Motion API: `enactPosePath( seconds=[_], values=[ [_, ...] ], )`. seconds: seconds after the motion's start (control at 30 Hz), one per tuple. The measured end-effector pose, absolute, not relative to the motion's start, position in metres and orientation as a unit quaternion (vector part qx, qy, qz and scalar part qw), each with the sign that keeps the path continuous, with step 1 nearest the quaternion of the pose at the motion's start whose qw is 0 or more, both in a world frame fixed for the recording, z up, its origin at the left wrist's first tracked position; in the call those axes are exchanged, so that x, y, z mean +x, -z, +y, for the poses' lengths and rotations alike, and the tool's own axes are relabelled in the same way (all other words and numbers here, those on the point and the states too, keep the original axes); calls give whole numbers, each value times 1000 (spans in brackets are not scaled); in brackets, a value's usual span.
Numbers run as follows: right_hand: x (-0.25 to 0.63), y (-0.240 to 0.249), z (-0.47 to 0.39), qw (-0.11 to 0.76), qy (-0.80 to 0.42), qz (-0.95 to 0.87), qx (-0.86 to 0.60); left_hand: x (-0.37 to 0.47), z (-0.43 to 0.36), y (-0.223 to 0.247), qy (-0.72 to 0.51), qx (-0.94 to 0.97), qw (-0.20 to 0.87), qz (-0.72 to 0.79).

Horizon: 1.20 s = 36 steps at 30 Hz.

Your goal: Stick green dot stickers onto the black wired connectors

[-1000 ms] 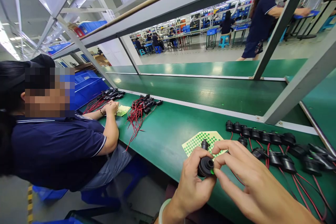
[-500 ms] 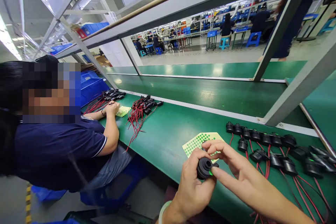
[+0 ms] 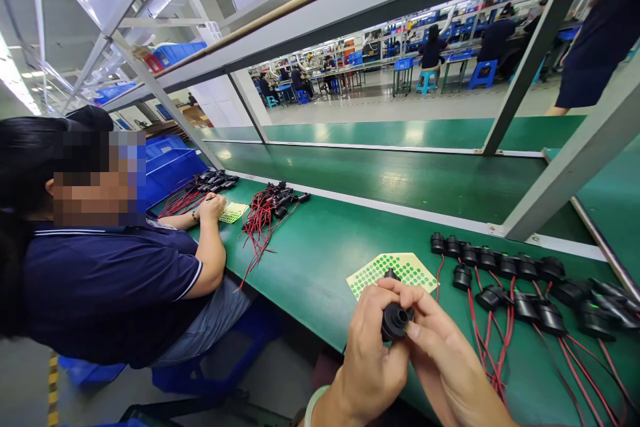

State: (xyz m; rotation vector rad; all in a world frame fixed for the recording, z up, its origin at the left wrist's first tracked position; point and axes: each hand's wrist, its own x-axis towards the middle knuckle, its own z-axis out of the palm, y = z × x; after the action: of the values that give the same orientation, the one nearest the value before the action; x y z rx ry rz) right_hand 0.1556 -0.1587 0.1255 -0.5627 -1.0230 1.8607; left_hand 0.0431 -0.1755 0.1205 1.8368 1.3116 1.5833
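Observation:
My left hand is closed around a small black pump, its round face and centre nozzle turned toward me. My right hand grips the same pump from the right, the thumb pressed on its edge and the fingers over its top. A sliver of green shows beside that thumb; the rest is covered. Just beyond my hands, a pale yellow sheet of round green stickers lies on the green table.
On the right stand rows of black pumps with red wires. A co-worker sits at left near another sticker sheet and a pump pile. A slanted metal post rises at the right.
My right hand has come in from the right and closed on the pump, its thumb now covering most of the green spot. In the background, a standing person has moved right.

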Motion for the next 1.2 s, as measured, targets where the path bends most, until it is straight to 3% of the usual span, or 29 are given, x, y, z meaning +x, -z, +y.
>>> enactPosePath(
  seconds=[0.13,0.37,0.67,1.03,1.2],
  values=[
    [149,-119,-166,490,-757,-369,-225,43,-174,-118,-552,665,168,474],
    [144,-120,-168,481,-771,-356,-218,40,-179,-120,-565,618,243,489],
    [159,-117,-156,467,-663,-541,-224,37,-181,-138,-579,501,443,467],
    [153,-128,-151,502,-586,-580,-262,42,-185,-139,-570,496,448,477],
    [160,-127,-152,494,-580,-592,-265,40,-182,-137,-563,471,523,433]
  ],
)
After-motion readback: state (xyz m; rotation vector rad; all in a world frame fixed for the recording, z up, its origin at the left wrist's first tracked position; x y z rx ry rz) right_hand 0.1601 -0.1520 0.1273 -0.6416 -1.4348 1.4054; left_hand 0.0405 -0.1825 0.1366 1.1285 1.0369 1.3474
